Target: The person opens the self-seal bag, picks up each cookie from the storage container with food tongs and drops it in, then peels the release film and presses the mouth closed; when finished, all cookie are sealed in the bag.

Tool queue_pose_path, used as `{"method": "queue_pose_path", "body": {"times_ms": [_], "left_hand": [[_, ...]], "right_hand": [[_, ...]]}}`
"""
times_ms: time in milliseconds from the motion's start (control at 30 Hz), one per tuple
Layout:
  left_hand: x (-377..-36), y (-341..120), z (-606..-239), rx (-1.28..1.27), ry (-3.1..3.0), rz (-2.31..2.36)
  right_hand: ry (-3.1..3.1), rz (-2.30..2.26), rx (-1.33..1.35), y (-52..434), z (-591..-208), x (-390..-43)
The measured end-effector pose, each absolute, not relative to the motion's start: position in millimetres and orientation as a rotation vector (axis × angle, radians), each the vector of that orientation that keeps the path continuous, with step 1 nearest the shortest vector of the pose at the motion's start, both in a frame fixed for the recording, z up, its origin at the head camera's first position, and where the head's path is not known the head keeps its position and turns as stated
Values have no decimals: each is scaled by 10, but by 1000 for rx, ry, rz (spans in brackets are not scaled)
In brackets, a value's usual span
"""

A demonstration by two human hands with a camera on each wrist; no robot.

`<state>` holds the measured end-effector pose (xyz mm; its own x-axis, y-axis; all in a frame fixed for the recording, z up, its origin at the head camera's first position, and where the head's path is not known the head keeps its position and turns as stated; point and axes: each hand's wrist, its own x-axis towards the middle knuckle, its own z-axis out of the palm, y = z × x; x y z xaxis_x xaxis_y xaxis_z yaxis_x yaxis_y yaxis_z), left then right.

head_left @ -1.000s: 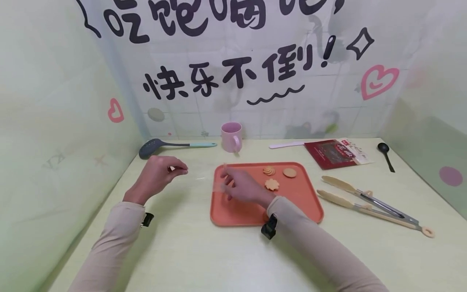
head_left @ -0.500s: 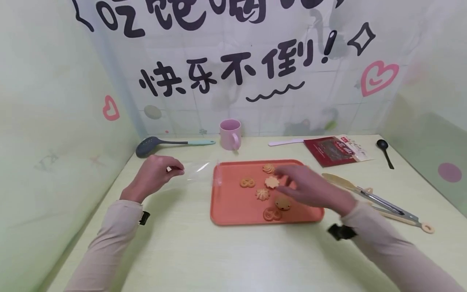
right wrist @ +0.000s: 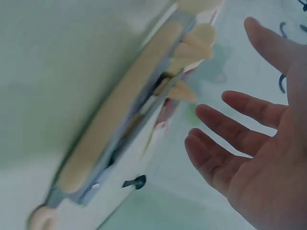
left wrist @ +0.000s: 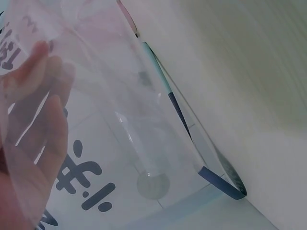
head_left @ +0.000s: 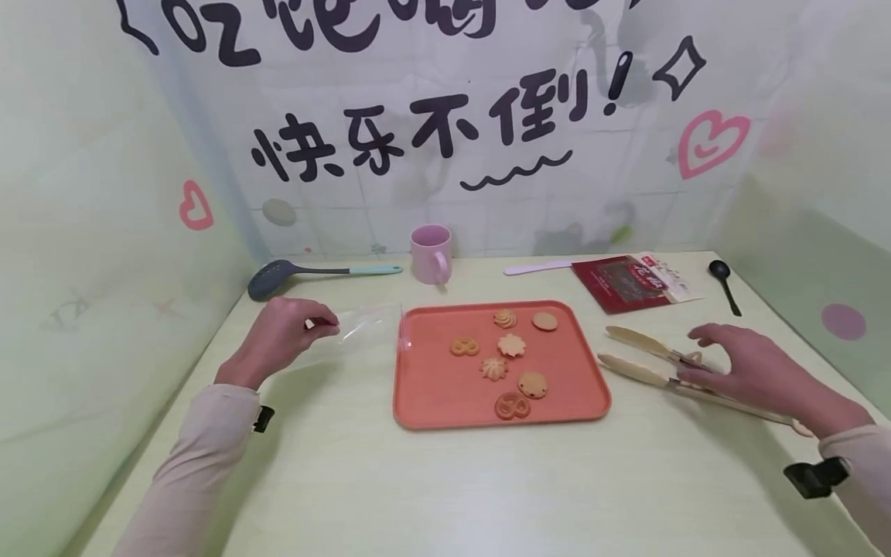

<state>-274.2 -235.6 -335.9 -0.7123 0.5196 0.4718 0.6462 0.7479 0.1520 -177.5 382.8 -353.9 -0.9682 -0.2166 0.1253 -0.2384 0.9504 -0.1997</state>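
Note:
My left hand pinches a clear plastic bag by its edge, left of the tray. In the left wrist view the see-through bag spreads across in front of the fingers. My right hand is over the tongs, fingers apart and holding nothing. The right wrist view shows the tongs lying on the table, beige-gripped with metal arms, a gap away from the spread fingers. An orange tray in the middle bears several cookies, among them a pretzel-shaped cookie and a round cookie.
Along the back stand or lie a slotted ladle with a teal handle, a pink mug, a pink-handled utensil, a red food packet and a black spoon. Printed walls enclose the table behind and on both sides.
My right hand has moved from over the tray's left side, across the cookies, to above the tongs. The left hand stays nearly still, with the bag's far edge at the tray's left rim.

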Motion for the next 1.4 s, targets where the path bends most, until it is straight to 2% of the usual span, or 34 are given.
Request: {"method": "queue_pose_path", "body": {"times_ms": [600,1000,1400], "left_hand": [[-2749,-2423,-3314,-835,-2566,-486],[-2760,-2462,-3341,-846,-2639,-606],[-2804,-2474,-3373,-844,-2707,-637]], "right_hand": [[-3042,334,331,3922,-3674,-1821],[-2892,537,344,3922,-3770,-1826],[-2744,542,427,3590,-3619,-1900]]}}
